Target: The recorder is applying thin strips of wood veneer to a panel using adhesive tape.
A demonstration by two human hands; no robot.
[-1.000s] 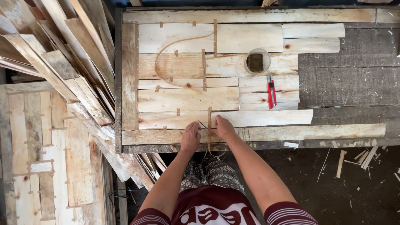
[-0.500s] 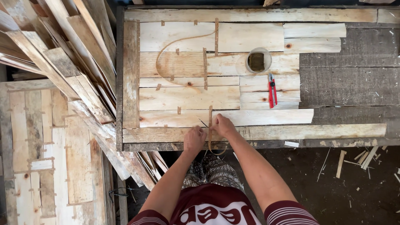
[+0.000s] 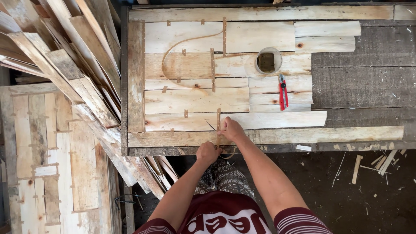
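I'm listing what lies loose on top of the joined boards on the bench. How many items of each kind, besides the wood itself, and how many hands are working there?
Red cutter: 1
Round container: 1
Tape strip held by the hands: 1
Hands, left hand and right hand: 2
Total: 5
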